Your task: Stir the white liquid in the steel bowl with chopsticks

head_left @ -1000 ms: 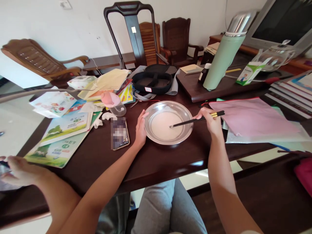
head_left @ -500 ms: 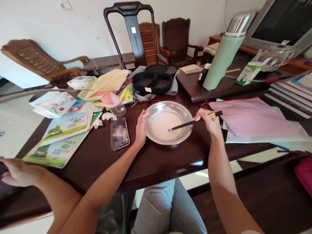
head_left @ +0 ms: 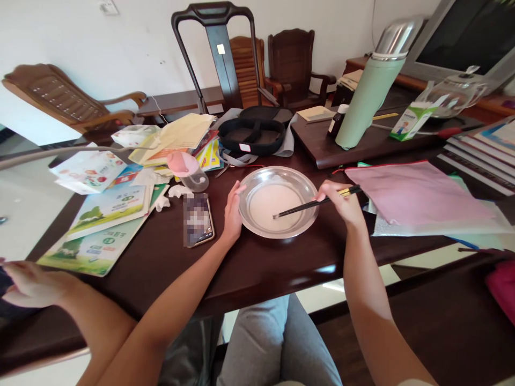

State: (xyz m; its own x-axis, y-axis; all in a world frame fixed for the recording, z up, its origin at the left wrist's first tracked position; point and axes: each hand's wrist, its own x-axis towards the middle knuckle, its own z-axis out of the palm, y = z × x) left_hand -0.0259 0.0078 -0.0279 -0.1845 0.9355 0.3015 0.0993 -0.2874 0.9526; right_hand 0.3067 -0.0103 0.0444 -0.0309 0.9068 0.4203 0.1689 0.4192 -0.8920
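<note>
A shallow metal bowl [head_left: 249, 226] stands on the dark table, holding a whitish liquid [head_left: 271, 198]. My left hand [head_left: 232, 212] steadies it from the left side, fingers and thumb against its rim. In my right hand [head_left: 340, 199], at the bowl's right edge, is a pair of black chopsticks [head_left: 301, 206] with gold bands near the upper end. The chopsticks slant down to the left, and their tips are in the liquid near the middle of the bowl.
Left of the bowl lie a phone [head_left: 198, 220], a pink-lidded cup [head_left: 188, 169] and workbooks [head_left: 92, 241]. Another person's hand [head_left: 36, 284] rests at far left. Behind are a black case [head_left: 251, 136] and a green thermos [head_left: 368, 102]; a pink pouch [head_left: 418, 190] lies right.
The chopstick tips have shifted a little left and down within the liquid, and my right hand has moved slightly left with them. My left hand and the bowl stay put.
</note>
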